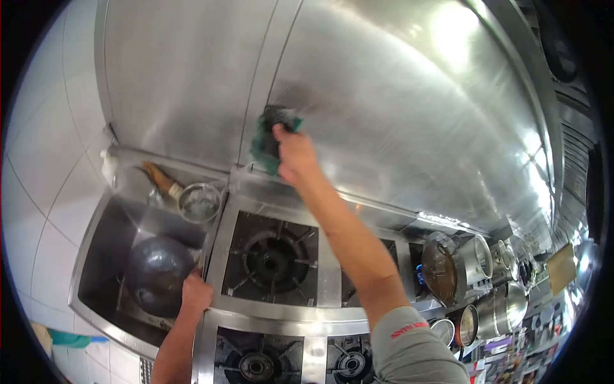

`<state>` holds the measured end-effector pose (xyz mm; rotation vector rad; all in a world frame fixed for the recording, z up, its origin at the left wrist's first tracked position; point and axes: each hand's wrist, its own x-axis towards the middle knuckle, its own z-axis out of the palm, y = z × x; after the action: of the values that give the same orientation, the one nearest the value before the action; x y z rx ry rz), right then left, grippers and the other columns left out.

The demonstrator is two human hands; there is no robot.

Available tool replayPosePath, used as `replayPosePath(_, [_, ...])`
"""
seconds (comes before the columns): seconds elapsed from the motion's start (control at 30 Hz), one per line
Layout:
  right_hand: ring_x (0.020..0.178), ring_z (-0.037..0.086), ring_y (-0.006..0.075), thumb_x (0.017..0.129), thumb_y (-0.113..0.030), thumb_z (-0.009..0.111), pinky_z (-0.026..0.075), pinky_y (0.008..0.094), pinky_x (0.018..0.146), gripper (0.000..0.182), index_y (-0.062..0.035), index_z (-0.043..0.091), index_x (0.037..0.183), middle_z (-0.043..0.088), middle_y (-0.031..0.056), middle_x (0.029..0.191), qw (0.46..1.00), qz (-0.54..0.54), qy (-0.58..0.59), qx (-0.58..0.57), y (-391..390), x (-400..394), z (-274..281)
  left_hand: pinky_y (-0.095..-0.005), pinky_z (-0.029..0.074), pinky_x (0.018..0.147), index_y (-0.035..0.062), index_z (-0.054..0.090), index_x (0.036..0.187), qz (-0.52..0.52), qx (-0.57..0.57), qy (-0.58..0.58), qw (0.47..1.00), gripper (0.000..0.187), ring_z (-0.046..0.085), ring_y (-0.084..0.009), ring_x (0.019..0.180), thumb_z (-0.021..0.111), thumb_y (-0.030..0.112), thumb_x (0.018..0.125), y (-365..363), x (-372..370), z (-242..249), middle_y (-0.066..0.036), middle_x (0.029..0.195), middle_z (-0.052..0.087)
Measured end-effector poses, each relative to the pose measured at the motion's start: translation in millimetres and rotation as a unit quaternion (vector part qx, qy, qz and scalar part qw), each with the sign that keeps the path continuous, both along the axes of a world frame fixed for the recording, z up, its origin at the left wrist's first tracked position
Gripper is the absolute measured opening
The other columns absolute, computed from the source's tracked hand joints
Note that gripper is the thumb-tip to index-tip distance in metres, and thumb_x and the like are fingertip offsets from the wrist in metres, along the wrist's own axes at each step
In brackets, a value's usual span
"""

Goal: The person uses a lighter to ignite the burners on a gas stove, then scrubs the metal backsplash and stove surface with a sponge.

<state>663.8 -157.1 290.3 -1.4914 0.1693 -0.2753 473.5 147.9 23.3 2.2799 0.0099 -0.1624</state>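
Note:
My right hand point(297, 153) presses a dark green scouring pad point(265, 144) to the stainless steel wall panel point(358, 115), close to a vertical seam. Wet-looking streaks show on the metal around it. Lower down, my left hand point(197, 292) is curled at the sink's right rim point(210, 246), beside the stove. Its fingertips are partly hidden. Just left of that hand, a dark round wok point(158, 275) lies in the sink basin point(105, 246).
A metal pot point(199, 202) and a wooden-handled brush point(160, 178) rest on the sink's back ledge. Several burners, including a black one point(272, 259), lie below my right arm. Pans and a large steel pot point(502, 310) crowd the right.

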Motion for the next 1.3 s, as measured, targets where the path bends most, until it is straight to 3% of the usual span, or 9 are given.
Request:
replayPosePath(0.1, [0.102, 0.071, 0.039, 0.108, -0.033, 0.061, 0.053, 0.0473, 0.091, 0.041, 0.0035, 0.065, 0.128, 0.073, 0.0251, 0.117, 0.925, -0.185, -0.103, -0.316, -45, -45, 140, -0.0536, 0.054, 0.101, -0.0065, 0.069, 0.118, -0.02, 0.048, -0.012, 0.999, 0.04, 0.068, -0.051, 0.114, 0.056, 0.004, 0.082, 0, 1, -12, -0.035, 0.117, 0.071])
replayPosePath(0.13, [0.106, 0.071, 0.0439, 0.107, -0.031, 0.06, 0.054, 0.0478, 0.09, 0.04, 0.0049, 0.068, 0.123, 0.074, 0.0293, 0.113, 0.653, -0.254, -0.19, -0.687, -92, -27, 164, -0.0534, 0.055, 0.101, -0.0065, 0.07, 0.119, -0.004, 0.047, -0.006, 0.999, 0.041, 0.068, -0.0507, 0.113, 0.057, 0.004, 0.081, 0, -1, -8, -0.035, 0.115, 0.071])
replayPosePath(0.2, [0.1, 0.071, 0.0484, 0.106, -0.027, 0.059, 0.054, 0.0487, 0.084, 0.035, 0.005, 0.072, 0.114, 0.074, 0.0314, 0.099, 0.84, -0.315, -0.251, -0.363, -69, -81, 252, -0.0531, 0.055, 0.1, -0.0066, 0.07, 0.119, 0.011, 0.047, -0.002, 0.999, 0.042, 0.069, -0.0504, 0.112, 0.057, 0.004, 0.081, -2, -3, 2, -0.035, 0.114, 0.072])
replayPosePath(0.33, [0.122, 0.06, 0.0441, 0.098, -0.016, 0.064, 0.049, 0.0502, 0.103, 0.035, -0.0038, 0.071, 0.129, 0.067, 0.0258, 0.127, 0.641, -0.46, -0.373, -0.488, -140, -55, 303, -0.0527, 0.056, 0.099, -0.0042, 0.071, 0.121, -0.027, 0.057, -0.008, 0.998, 0.043, 0.07, -0.0501, 0.11, 0.058, 0.005, 0.082, 6, 3, -23, -0.034, 0.11, 0.073])
replayPosePath(0.6, [0.16, 0.007, 0.0535, 0.099, -0.051, 0.064, 0.007, 0.073, 0.124, 0.094, -0.0067, 0.02, 0.169, 0.011, 0.0341, 0.173, 0.572, -0.337, -0.218, -0.716, -122, 9, 94, -0.053, 0.056, 0.1, -0.0006, 0.073, 0.124, 0.007, 0.041, 0.022, 0.999, 0.046, 0.07, -0.0503, 0.11, 0.058, 0.006, 0.081, 3, 0, -11, -0.033, 0.112, 0.073])
replayPosePath(0.8, [0.159, 0.021, 0.0477, 0.104, -0.05, 0.056, 0.017, 0.0646, 0.127, 0.069, -0.0194, 0.039, 0.164, 0.035, 0.0225, 0.168, 0.44, -0.265, -0.426, -0.745, -64, 65, 266, -0.0534, 0.057, 0.098, -0.0026, 0.075, 0.111, 0.015, 0.114, -0.011, 0.993, 0.036, 0.07, -0.0509, 0.107, 0.06, 0.006, 0.08, 5, 0, -15, -0.032, 0.106, 0.074])
replayPosePath(0.87, [0.165, 0.006, 0.0345, 0.114, -0.042, 0.04, 0.012, 0.0523, 0.133, 0.063, -0.0142, 0.029, 0.169, 0.01, 0.0151, 0.179, 0.495, -0.229, -0.236, -0.804, -47, 23, 342, -0.0536, 0.057, 0.096, -0.007, 0.075, 0.1, -0.059, 0.167, -0.015, 0.984, 0.029, 0.071, -0.0515, 0.105, 0.06, 0.007, 0.079, 1, -4, 13, -0.034, 0.104, 0.073])
replayPosePath(1.13, [0.156, 0.023, 0.0472, 0.104, -0.042, 0.053, 0.024, 0.0655, 0.123, 0.06, -0.0161, 0.048, 0.157, 0.046, 0.0252, 0.156, 0.476, -0.597, -0.349, -0.542, -350, 1, 324, -0.0545, 0.059, 0.089, -0.0105, 0.073, 0.095, -0.017, 0.162, -0.024, 0.986, 0.027, 0.072, -0.0517, 0.099, 0.06, 0.006, 0.079, 14, 4, -36, -0.034, 0.098, 0.073])
replayPosePath(1.3, [0.162, 0.01, 0.0451, 0.107, -0.021, 0.049, 0.005, 0.0581, 0.131, 0.064, -0.0059, 0.031, 0.166, 0.022, 0.022, 0.174, 0.494, -0.43, -0.347, -0.671, -243, 12, 316, -0.0534, 0.059, 0.089, -0.0097, 0.074, 0.1, -0.089, 0.269, -0.047, 0.958, 0.031, 0.072, -0.0507, 0.1, 0.059, 0.006, 0.078, 12, 4, -25, -0.033, 0.099, 0.074])
